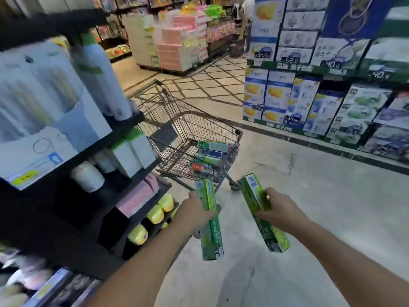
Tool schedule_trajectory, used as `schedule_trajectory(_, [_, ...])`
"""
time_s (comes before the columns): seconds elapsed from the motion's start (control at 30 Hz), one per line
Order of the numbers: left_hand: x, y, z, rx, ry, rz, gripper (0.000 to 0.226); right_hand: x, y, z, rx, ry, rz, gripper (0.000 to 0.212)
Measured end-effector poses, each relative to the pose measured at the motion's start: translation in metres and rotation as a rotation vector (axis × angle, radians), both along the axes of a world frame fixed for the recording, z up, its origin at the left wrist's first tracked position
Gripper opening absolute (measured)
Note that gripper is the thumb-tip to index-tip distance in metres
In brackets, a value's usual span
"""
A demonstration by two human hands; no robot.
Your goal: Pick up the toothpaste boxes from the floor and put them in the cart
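My left hand grips a long green toothpaste box around its middle. My right hand holds a second green toothpaste box the same way. Both boxes are in the air, just short of the near end of the wire shopping cart. Inside the cart's basket lie several toothpaste boxes, green, blue and red, piled at the near right corner. No boxes show on the floor in this view.
A dark shelf unit with bottles and packs stands close on the left, touching the cart's side. Stacked blue and white cartons line the right. Pale tiled floor stretches ahead and right. A pink product display stands far back.
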State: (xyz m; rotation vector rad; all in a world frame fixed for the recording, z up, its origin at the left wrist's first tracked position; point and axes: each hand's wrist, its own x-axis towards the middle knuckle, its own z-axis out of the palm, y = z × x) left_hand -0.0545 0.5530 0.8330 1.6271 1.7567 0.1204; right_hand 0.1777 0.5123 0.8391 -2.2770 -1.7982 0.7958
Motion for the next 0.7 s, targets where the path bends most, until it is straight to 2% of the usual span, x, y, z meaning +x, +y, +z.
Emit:
schedule_trajectory(0.1, [0.047, 0.035, 0.003, 0.008, 0.048, -0.048, 0.059, 0.042, 0.03, 0.001, -0.013, 0.024, -0.07, 0.054])
schedule_trajectory(0.23, [0.085, 0.091, -0.002, -0.091, -0.074, 0.005, 0.059, 0.073, 0.083, -0.007, -0.011, 0.043, -0.088, 0.054])
schedule_trajectory(0.3, [0.098, 0.125, -0.008, -0.1, -0.054, -0.016, 0.063, 0.083, 0.118, -0.015, -0.016, 0.049, -0.073, 0.055])
schedule_trajectory(0.4, [0.116, 0.186, -0.018, -0.124, -0.1, -0.018, 0.062, 0.095, 0.181, -0.025, -0.012, 0.046, -0.052, 0.057])
schedule_trajectory(0.7, [0.132, 0.394, -0.032, -0.071, -0.058, -0.067, 0.072, 0.095, 0.395, -0.027, -0.023, 0.011, -0.045, 0.059])
